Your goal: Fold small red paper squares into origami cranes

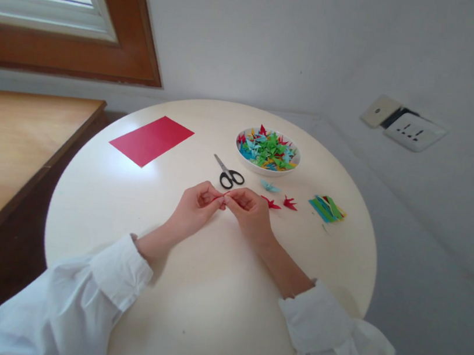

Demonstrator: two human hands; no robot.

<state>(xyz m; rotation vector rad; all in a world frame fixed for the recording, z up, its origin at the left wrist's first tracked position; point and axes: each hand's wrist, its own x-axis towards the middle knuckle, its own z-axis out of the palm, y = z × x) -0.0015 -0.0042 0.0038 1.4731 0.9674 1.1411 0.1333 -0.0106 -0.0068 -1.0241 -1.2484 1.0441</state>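
Note:
My left hand (199,203) and my right hand (250,210) meet over the middle of the round table, fingertips pinched together. Between them is a small piece of red folded paper (226,194), mostly hidden by the fingers. Just beyond the hands lie black-handled scissors (227,173), blades pointing away and to the left. Beside my right hand rest a red paper crane (290,202), another red crane (272,203) partly behind the hand, and a light blue crane (270,187). Farther back, a white bowl (260,169) holds many small cranes in green, blue, red and yellow.
A red paper sheet (151,141) lies at the back left of the white round table (209,314). Coloured paper strips (326,209) are piled at the right. A wooden desk (29,119) stands to the left, and a wall with a socket (415,131) is on the right.

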